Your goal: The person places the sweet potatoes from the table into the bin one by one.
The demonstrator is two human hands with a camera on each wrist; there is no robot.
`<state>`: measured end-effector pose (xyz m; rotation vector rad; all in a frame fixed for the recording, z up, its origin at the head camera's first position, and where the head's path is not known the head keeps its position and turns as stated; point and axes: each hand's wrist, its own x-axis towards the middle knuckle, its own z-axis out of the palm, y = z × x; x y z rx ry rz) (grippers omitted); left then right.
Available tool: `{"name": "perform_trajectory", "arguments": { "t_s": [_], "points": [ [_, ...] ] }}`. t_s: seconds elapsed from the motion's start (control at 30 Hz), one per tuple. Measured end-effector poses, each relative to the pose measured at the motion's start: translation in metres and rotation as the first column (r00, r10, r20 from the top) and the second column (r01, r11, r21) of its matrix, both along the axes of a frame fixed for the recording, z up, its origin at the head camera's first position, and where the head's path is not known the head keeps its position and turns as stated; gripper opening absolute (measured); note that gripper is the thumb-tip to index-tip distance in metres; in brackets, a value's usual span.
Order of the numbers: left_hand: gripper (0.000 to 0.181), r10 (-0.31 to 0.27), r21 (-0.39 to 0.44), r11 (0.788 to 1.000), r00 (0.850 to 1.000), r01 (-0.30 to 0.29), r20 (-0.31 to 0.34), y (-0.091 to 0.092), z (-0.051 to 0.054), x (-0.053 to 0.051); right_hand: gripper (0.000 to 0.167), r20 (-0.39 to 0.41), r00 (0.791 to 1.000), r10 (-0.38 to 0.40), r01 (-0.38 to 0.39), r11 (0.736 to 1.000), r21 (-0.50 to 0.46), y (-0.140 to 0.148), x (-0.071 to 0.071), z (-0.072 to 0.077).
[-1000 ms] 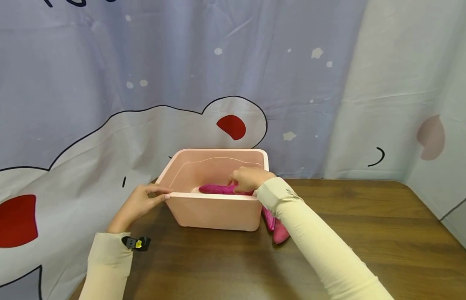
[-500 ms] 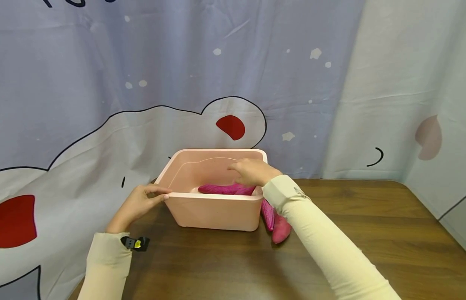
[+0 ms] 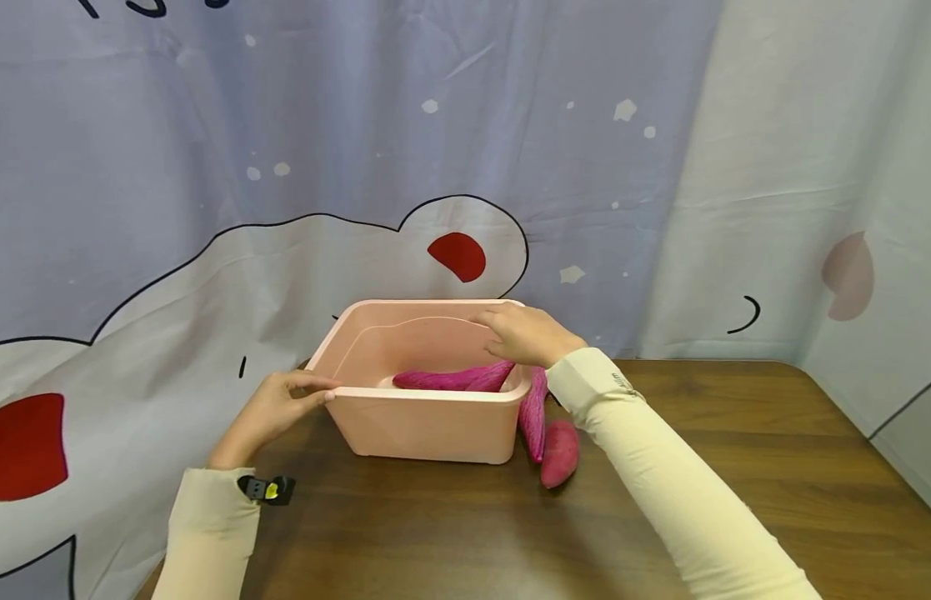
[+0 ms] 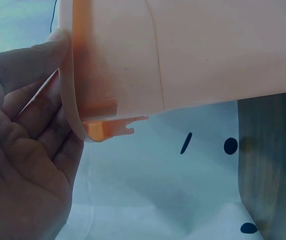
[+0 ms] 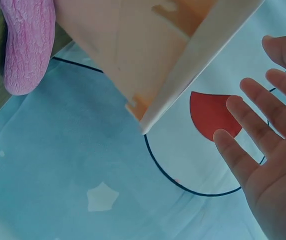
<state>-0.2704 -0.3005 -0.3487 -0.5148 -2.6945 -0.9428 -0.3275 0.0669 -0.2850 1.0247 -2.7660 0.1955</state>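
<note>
A pale pink plastic bin [image 3: 435,427] stands on the table. My left hand [image 3: 273,412] pinches its near left corner, thumb on one side of the rim and fingers on the other, as the left wrist view shows. Inside lie wrinkled magenta sweet potatoes [image 3: 450,380], possibly two overlapping; the front wall hides part of them. Over the bin's right rim hovers my right hand [image 3: 528,335], holding nothing, with fingers spread apart in the right wrist view. Beside the bin's right wall lie a long wrinkled magenta sweet potato [image 3: 535,425] and a shorter, smoother reddish one [image 3: 560,454].
The brown wooden table [image 3: 705,467] extends right and forward of the bin. Directly behind it hangs a printed curtain [image 3: 600,167], which also runs along the left and right sides.
My right hand has let go of a magenta sweet potato inside the bin, risen, and moved right over the rim. My left hand keeps its hold on the corner.
</note>
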Motion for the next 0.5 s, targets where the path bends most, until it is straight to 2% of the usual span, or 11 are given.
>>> {"name": "perform_trajectory", "arguments": {
  "t_s": [0.17, 0.5],
  "points": [
    [0.019, 0.001, -0.004, 1.000, 1.000, -0.001, -0.009, -0.001, 0.000, 0.000, 0.043, -0.010, 1.000, -0.008, 0.008, 1.000, -0.024, 0.007, 0.001, -0.001],
    [0.018, 0.002, -0.015, 1.000, 1.000, -0.003, -0.025, -0.003, 0.000, 0.000, 0.045, -0.046, 0.994, -0.103, 0.100, 0.993, -0.067, 0.020, 0.001, -0.002]
  ]
}}
